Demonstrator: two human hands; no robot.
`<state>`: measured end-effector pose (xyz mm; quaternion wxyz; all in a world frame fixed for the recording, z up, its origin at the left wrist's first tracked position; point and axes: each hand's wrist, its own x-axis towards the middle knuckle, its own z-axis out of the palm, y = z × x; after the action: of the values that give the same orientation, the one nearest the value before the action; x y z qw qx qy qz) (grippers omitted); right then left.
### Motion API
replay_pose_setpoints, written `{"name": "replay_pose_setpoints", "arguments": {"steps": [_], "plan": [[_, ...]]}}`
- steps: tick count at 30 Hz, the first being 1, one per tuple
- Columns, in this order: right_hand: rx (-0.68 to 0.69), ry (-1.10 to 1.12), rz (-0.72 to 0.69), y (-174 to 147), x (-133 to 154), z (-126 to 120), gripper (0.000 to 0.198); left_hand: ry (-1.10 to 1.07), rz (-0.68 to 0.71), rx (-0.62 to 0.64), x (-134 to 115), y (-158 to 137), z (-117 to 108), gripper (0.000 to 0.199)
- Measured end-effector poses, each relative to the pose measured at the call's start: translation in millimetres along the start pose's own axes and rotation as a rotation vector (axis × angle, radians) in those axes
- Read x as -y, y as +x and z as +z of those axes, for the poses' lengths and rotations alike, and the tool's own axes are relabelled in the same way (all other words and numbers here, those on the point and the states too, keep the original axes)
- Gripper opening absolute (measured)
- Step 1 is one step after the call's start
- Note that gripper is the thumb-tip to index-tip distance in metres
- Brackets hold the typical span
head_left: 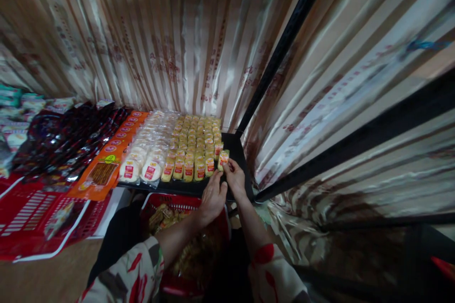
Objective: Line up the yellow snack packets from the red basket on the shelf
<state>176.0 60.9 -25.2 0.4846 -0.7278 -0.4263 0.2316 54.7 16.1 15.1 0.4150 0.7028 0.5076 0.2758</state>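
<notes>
Between the thumb and fingers of my right hand (235, 179) is a small yellow snack packet (223, 159) with a red and white label, held upright at the front right corner of the rows. My left hand (212, 197) lies just left of it, fingers stretched forward and thumb apart, its fingertips close to the front packets; I see nothing in it. Rows of matching yellow snack packets (189, 166) stand tightly together on a black shelf (232, 149). Below my forearms, a red basket (145, 203) holds more yellowish wrapped packets (165, 218), partly hidden by my arms.
Left of the rows are round white wrapped crackers (151, 166), an orange snack package (103, 173) and a pile of dark shiny packages (67, 137). A second red basket (31, 220) stands at left. Black metal posts (273, 66) and striped curtains (199, 42) border the shelf.
</notes>
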Motion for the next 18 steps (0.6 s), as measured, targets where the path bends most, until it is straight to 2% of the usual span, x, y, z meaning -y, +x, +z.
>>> {"name": "replay_pose_setpoints", "arguments": {"steps": [4, 12, 18], "plan": [[-0.013, -0.055, -0.045, 11, 5, 12, 0.044, 0.022, -0.007, 0.017, -1, 4, -2, 0.042], [-0.029, -0.420, -0.142, 12, 15, 15, 0.047, 0.029, 0.023, 0.011, 10, 4, -5, 0.041], [0.017, -0.309, -0.184, 17, 12, 25, 0.045, 0.006, 0.033, -0.019, 18, 6, -2, 0.040]]}}
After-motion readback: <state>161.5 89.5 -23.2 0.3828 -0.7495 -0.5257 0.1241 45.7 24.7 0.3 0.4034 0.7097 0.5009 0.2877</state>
